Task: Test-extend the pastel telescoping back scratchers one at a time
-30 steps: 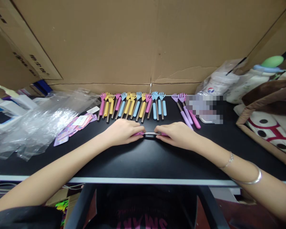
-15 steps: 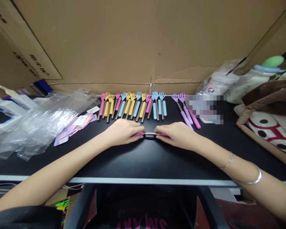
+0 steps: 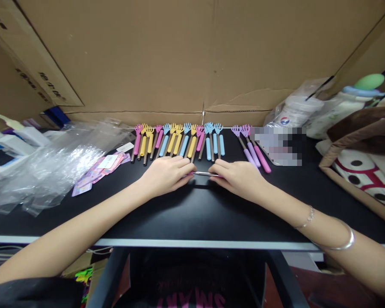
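Observation:
Between my two hands is a back scratcher (image 3: 202,173) with a metal rod and pinkish ends mostly covered by fingers. My left hand (image 3: 167,176) is closed round one end, and my right hand (image 3: 237,176) grips the other. The rod lies level, just above the black tabletop. Behind the hands, several pink, yellow and blue back scratchers (image 3: 182,143) lie in a row, claws toward the cardboard. Right of that row are purple back scratchers (image 3: 250,154), beside a pink handle (image 3: 262,158).
Clear plastic bags (image 3: 48,167) and printed cards (image 3: 99,170) lie at the left. To the right stand a bagged cup (image 3: 291,113), a bottle (image 3: 353,102) and a brown-trimmed bag (image 3: 356,167). Cardboard (image 3: 179,55) walls off the back; a grey edge (image 3: 192,244) bounds the front.
Both hands have risen slightly with the back scratcher, away from the table's front edge. The pinkish ends are now more covered by the fingers.

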### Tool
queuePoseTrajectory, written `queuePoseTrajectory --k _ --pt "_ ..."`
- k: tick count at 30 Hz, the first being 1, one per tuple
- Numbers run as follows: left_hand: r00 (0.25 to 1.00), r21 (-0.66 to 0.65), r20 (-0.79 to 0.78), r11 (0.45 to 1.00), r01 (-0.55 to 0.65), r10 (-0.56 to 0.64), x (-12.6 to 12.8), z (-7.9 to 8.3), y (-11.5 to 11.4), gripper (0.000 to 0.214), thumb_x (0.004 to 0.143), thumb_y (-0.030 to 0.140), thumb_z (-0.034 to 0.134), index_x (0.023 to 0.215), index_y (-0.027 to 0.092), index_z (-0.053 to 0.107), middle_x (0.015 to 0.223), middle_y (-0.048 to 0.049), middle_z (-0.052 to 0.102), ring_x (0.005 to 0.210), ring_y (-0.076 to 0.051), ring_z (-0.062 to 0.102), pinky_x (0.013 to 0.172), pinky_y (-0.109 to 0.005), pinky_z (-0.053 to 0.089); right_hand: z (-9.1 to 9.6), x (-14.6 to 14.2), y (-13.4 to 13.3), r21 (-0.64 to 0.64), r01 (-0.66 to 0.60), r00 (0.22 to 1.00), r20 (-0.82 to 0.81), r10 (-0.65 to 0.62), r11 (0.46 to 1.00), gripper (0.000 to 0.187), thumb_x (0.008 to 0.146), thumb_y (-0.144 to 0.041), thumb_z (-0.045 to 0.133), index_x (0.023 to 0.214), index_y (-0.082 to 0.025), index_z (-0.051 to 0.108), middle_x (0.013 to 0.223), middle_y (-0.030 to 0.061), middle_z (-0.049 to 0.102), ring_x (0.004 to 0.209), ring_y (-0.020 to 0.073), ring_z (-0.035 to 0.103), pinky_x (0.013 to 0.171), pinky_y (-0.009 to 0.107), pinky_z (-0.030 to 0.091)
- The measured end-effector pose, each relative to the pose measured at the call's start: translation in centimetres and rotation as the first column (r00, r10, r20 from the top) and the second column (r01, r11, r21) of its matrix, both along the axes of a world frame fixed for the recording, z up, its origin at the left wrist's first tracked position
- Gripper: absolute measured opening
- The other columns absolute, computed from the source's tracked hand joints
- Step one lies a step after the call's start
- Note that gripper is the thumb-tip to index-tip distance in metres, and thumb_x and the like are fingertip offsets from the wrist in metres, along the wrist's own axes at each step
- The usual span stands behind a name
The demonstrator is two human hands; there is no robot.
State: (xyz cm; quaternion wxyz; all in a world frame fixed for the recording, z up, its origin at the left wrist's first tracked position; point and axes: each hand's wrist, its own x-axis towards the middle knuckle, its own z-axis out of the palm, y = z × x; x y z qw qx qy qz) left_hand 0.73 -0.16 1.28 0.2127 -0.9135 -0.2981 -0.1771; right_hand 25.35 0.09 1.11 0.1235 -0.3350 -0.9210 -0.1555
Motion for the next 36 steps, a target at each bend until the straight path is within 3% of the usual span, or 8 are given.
queuePoseTrajectory --k 4,9,18,25,30,36 --pt "0.998 0.101 0.053 0.994 -0.047 0.042 0.4 0.0 -0.4 0.021 0.098 0.031 0.046 0.088 0.019 0.061 0.076 0.0006 0.065 0.073 -0.015 0.061 0.060 -0.027 0.037 -0.2 -0.4 -0.1 0.128 0.005 0.998 -0.062 0.003 0.992 0.030 0.099 -0.034 0.040 0.090 -0.018 0.064 0.081 0.0018 0.068 0.058 0.0100 0.054 0.052 0.028 0.024" --pt "0.995 0.068 0.093 0.996 -0.053 0.047 0.5 -0.2 -0.3 0.024 0.098 0.032 0.046 0.087 0.019 0.062 0.073 0.0010 0.066 0.068 -0.014 0.061 0.060 -0.026 0.036 -0.1 -0.5 0.1 0.112 0.004 0.997 -0.073 0.005 0.994 0.030 0.099 -0.033 0.041 0.089 -0.018 0.065 0.080 0.0044 0.070 0.073 0.0142 0.057 0.061 0.029 0.029" --pt "0.996 -0.213 0.043 0.975 -0.067 0.078 -0.1 0.0 0.5 0.026 0.097 0.036 0.046 0.092 0.021 0.067 0.083 -0.0008 0.071 0.079 -0.015 0.065 0.061 -0.024 0.039 0.2 -0.2 0.6 -0.165 0.017 0.995 -0.092 -0.033 0.986 0.024 0.095 -0.036 0.050 0.093 -0.020 0.068 0.082 0.0040 0.072 0.079 0.0169 0.061 0.067 0.030 0.032" --pt "0.978 -0.468 0.151 0.882 -0.059 0.146 -0.6 -0.5 1.1 0.021 0.092 0.033 0.057 0.109 0.021 0.060 0.090 -0.0013 0.068 0.079 -0.015 0.063 0.066 -0.023 0.043 -0.6 0.5 1.5 -0.465 -0.036 0.944 -0.306 -0.122 0.884 0.015 0.088 -0.028 0.059 0.101 -0.020 0.061 0.091 0.0036 0.068 0.080 0.0158 0.062 0.070 0.026 0.042" --pt "0.964 -0.519 0.262 0.850 0.093 0.055 -1.1 -0.9 2.0 0.012 0.090 0.025 0.058 0.099 0.019 0.063 0.096 -0.0040 0.063 0.090 -0.016 0.059 0.078 -0.026 0.045 -0.7 0.8 2.1 -0.494 -0.160 0.918 -0.394 -0.056 0.854 0.011 0.088 -0.027 0.058 0.092 -0.018 0.063 0.091 0.0056 0.060 0.078 0.0144 0.057 0.071 0.026 0.044" --pt "0.958 -0.494 0.279 0.865 0.088 0.061 -1.1 -1.4 2.4 0.014 0.090 0.029 0.060 0.096 0.018 0.066 0.091 -0.0051 0.060 0.091 -0.019 0.055 0.082 -0.031 0.045 -0.9 0.9 2.6 -0.487 -0.165 0.918 -0.394 -0.048 0.858 0.014 0.088 -0.029 0.058 0.091 -0.018 0.065 0.081 0.0037 0.054 0.080 0.0163 0.052 0.072 0.028 0.042"
